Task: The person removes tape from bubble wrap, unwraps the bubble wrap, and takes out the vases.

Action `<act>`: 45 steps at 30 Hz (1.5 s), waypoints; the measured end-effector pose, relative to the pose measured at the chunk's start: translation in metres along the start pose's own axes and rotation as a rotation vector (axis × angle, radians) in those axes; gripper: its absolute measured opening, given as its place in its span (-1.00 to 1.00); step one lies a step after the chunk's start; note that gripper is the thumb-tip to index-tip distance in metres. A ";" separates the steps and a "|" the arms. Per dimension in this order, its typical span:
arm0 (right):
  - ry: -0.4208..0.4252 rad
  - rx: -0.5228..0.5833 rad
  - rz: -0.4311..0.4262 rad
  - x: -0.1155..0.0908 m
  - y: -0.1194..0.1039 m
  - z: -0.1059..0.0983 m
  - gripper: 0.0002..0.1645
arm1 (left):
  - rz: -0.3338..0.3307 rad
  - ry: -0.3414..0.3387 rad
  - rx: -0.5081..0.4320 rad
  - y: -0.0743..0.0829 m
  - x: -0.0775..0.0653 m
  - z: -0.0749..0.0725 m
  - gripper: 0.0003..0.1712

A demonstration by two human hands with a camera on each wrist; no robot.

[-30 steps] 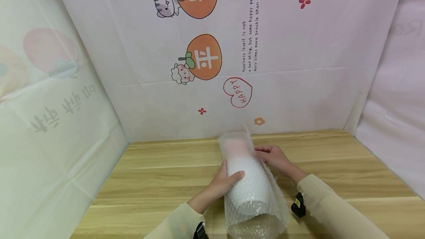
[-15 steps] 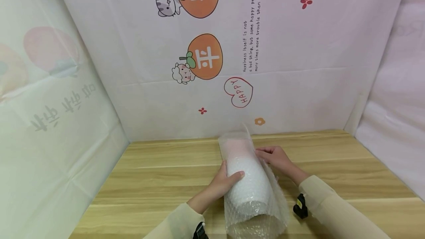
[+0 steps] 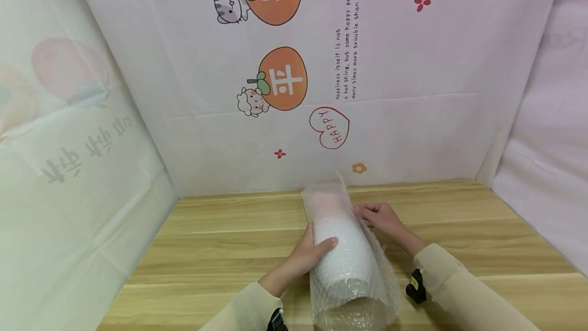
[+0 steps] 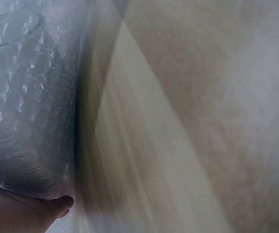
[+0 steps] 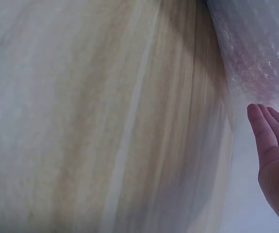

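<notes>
A white cylindrical thing with a pinkish far end [image 3: 328,203] lies wrapped in clear bubble wrap [image 3: 351,313] on the wooden tabletop. What is inside is hidden by the wrap. My left hand [image 3: 305,254] holds the roll from its left side, thumb across the top; in the left wrist view, that hand [image 4: 27,211] shows under the bubbled surface [image 4: 30,107]. On the far right side, my right hand [image 3: 378,217] pinches the wrap's edge with its fingertips. The right wrist view shows its fingers [image 5: 268,128] right at the wrap [image 5: 258,53].
The wood-grain tabletop [image 3: 220,249] extends to both sides of the roll. A white printed cloth [image 3: 404,132] hangs behind it, and plain-backed cloths enclose the left [image 3: 92,208] and right [image 3: 546,178]. Black straps [image 3: 415,286] sit at the sleeved wrists.
My right hand and forearm have shifted very slightly to the right along the wrap's edge. The left hand and the roll keep their place.
</notes>
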State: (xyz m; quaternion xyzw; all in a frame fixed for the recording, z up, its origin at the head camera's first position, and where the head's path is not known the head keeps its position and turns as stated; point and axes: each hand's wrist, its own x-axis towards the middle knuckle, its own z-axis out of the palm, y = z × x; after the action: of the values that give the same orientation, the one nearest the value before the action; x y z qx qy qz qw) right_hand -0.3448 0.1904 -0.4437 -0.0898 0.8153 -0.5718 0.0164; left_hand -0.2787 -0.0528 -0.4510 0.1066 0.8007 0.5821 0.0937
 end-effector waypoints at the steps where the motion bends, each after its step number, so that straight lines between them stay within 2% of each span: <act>1: 0.000 -0.004 -0.002 0.000 0.000 0.001 -0.45 | 0.001 -0.001 -0.002 0.000 0.000 0.000 0.19; 10: -0.009 0.000 -0.028 0.002 0.001 0.000 -0.41 | 0.003 -0.002 -0.017 -0.002 0.000 0.000 0.18; 21: -0.018 0.023 -0.029 0.008 -0.001 -0.003 -0.45 | 0.030 -0.007 -0.037 0.001 0.000 0.000 0.15; 28: -0.059 0.047 -0.040 0.013 -0.005 -0.012 -0.32 | 0.016 -0.004 -0.014 0.003 0.000 -0.001 0.17; 34: -0.050 0.023 -0.048 0.018 -0.009 -0.020 -0.33 | -0.001 -0.012 -0.018 0.002 0.000 -0.002 0.19; 45: -0.039 0.011 -0.045 0.031 -0.012 -0.017 -0.32 | -0.002 -0.002 0.002 0.001 0.001 -0.002 0.18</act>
State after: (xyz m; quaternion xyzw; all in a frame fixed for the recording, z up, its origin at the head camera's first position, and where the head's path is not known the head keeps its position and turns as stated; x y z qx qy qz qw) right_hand -0.3759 0.1969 -0.4242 -0.1192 0.8096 -0.5745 0.0196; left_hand -0.2801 -0.0537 -0.4491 0.1067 0.8013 0.5810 0.0948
